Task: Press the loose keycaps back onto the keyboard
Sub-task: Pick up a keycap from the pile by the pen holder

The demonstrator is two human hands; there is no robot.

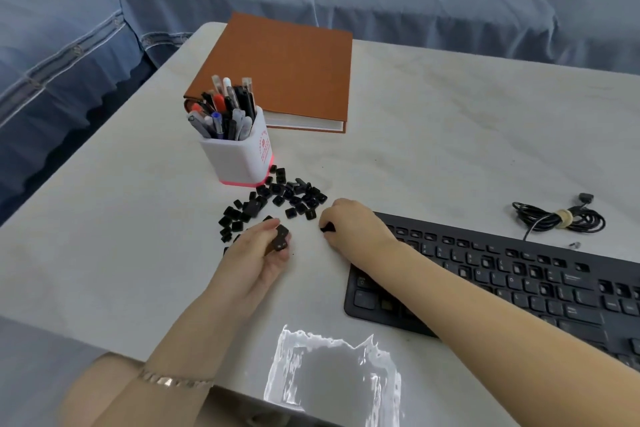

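On the white table (104, 236), close by the pen holder (239, 152): loose keycaps (277, 198) in a scattered heap. Pinches a black keycap (280, 238) in the curled fingers of the left hand (256, 253) at the heap's near edge, and grips a second keycap (327, 228) in the curled right hand (353, 227), forearm across the left end of the keyboard (502, 274). Farther right, behind the keyboard: a bundled cable (557, 218).
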